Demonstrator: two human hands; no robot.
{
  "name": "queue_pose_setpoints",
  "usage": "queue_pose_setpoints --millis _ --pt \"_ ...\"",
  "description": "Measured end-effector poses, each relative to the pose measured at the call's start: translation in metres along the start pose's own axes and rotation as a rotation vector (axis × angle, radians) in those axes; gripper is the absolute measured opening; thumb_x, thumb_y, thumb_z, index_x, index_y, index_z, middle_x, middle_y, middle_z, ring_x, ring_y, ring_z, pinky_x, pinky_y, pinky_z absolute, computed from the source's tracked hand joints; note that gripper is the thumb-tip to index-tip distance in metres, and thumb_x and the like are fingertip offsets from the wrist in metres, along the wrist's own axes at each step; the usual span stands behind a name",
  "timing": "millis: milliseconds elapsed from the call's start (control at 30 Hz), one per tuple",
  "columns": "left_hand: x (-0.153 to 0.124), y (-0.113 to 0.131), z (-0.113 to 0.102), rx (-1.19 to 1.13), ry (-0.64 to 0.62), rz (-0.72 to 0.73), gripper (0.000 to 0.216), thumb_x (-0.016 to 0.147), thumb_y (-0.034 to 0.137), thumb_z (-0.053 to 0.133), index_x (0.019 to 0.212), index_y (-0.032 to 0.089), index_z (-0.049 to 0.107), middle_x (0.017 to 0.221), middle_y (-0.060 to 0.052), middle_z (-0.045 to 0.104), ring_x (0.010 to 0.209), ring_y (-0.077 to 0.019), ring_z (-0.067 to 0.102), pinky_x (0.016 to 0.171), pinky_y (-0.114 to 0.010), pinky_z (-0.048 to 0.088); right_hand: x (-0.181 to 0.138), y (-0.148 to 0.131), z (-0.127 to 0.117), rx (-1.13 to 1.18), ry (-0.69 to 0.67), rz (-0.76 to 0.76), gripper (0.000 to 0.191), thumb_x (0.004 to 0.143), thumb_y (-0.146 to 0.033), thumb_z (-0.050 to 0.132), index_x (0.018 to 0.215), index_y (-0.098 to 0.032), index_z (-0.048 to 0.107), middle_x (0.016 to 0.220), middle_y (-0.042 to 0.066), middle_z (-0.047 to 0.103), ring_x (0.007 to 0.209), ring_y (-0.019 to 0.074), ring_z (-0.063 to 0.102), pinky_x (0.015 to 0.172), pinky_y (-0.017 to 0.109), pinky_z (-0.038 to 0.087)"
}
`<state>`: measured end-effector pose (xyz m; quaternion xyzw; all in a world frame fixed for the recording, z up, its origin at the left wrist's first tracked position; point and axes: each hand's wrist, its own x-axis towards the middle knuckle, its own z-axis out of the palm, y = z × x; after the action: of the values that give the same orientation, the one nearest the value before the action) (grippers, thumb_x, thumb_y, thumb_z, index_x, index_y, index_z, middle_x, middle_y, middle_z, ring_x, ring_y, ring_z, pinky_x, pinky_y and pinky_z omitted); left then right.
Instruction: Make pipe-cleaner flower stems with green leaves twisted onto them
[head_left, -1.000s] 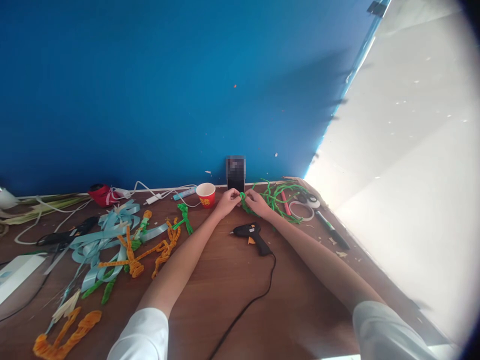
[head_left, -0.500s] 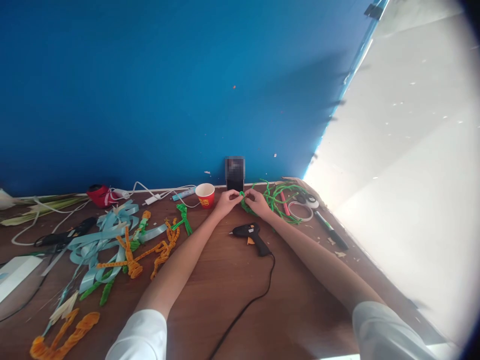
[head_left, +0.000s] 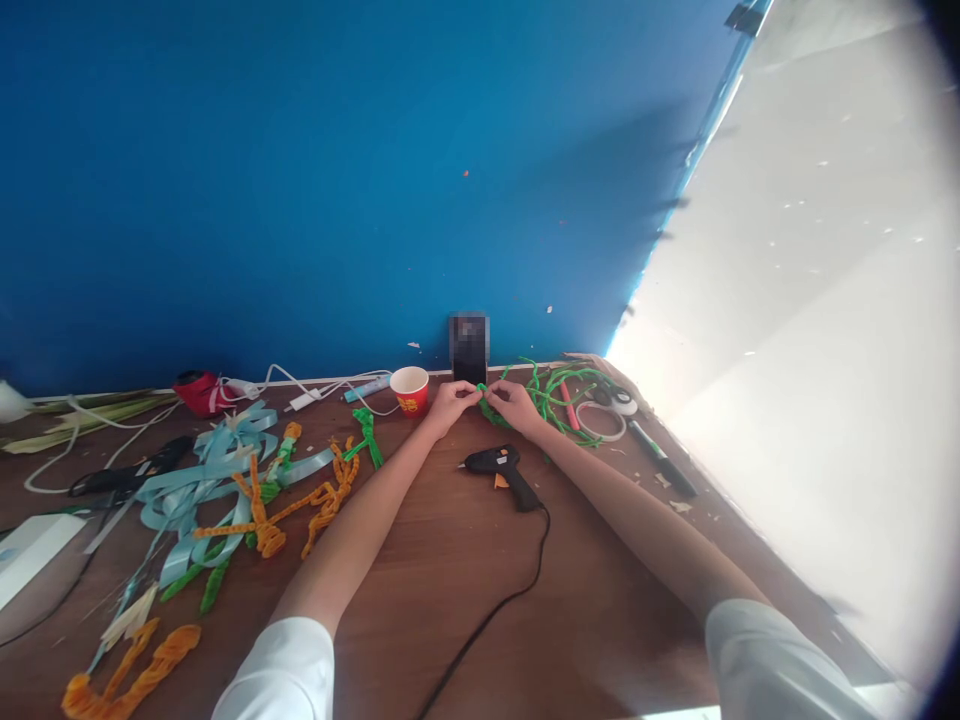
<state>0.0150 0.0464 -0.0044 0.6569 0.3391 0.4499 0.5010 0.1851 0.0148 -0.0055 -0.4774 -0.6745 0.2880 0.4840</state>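
Note:
My left hand (head_left: 454, 406) and my right hand (head_left: 514, 405) meet at the back of the table, in front of a dark phone (head_left: 470, 350) leaning on the wall. Both pinch a small piece of green pipe cleaner (head_left: 481, 388) between thumb and fingers. The piece's exact shape is mostly covered by the fingertips. More green pipe cleaners (head_left: 551, 385) lie in a loose tangle beside and behind my right hand. A red paper cup (head_left: 409, 391) stands just left of my left hand. Between my forearms lies a black glue gun (head_left: 501, 467), nozzle pointing left.
Light blue ribbon (head_left: 180, 480) and twisted orange pipe cleaners (head_left: 266, 530) cover the left side. A green pipe-cleaner figure (head_left: 366, 437) lies near the cup. A marker (head_left: 664, 458) and a tape ring (head_left: 602, 422) are at right. The glue gun's cord (head_left: 517, 592) runs toward me.
Both hands stay on the green pipe cleaner, with only a slight shift of the fingers. The objects on the table lie as before.

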Motion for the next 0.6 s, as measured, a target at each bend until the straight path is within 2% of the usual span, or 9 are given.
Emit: queue_pose_setpoints --millis 133,267,333,433,600 --pt "-0.001 0.004 0.001 0.011 -0.014 -0.022 0.033 0.064 0.042 0.075 0.075 0.011 0.070 0.074 -0.004 0.066 0.070 -0.0138 0.056 0.071 -0.028 0.044 -0.002 -0.004 0.000 -0.010 0.029 0.019 0.024 0.074 -0.040 0.056 0.067 -0.017 0.058 0.057 -0.001 0.055 0.055 0.0123 0.048 0.053 0.023 0.037" --pt "0.000 0.018 0.000 0.024 -0.029 -0.034 0.033 0.064 0.042 0.074 0.077 0.012 0.069 0.075 -0.003 0.065 0.071 -0.0134 0.056 0.072 -0.028 0.044 -0.002 -0.020 -0.006 -0.007 0.051 0.010 0.024 0.073 -0.041 0.058 0.068 -0.017 0.059 0.057 -0.002 0.054 0.054 0.0117 0.047 0.052 0.023 0.037" --pt "0.001 0.032 -0.002 0.033 -0.036 -0.020 0.033 0.067 0.043 0.072 0.080 0.013 0.068 0.077 -0.002 0.065 0.073 -0.0135 0.056 0.073 -0.027 0.044 -0.002 -0.033 -0.010 0.011 0.053 0.000 0.027 0.076 -0.044 0.056 0.073 -0.017 0.060 0.060 -0.001 0.056 0.055 0.0120 0.048 0.052 0.023 0.038" --pt "0.001 0.058 -0.005 0.076 -0.093 0.093 0.031 0.074 0.043 0.066 0.087 0.014 0.067 0.084 -0.003 0.064 0.080 -0.0144 0.058 0.074 -0.027 0.045 0.000 -0.054 -0.016 0.047 0.067 -0.010 0.029 0.080 -0.046 0.052 0.077 -0.018 0.059 0.063 -0.001 0.058 0.055 0.0121 0.050 0.053 0.023 0.040" --pt "-0.004 0.104 -0.005 0.163 -0.142 0.210 0.027 0.080 0.040 0.060 0.089 0.014 0.062 0.085 -0.003 0.062 0.076 -0.0138 0.058 0.070 -0.026 0.048 -0.001 -0.090 -0.024 0.115 0.110 -0.061 0.021 0.080 -0.039 0.054 0.074 -0.019 0.055 0.057 -0.003 0.052 0.049 0.0099 0.043 0.047 0.022 0.035"
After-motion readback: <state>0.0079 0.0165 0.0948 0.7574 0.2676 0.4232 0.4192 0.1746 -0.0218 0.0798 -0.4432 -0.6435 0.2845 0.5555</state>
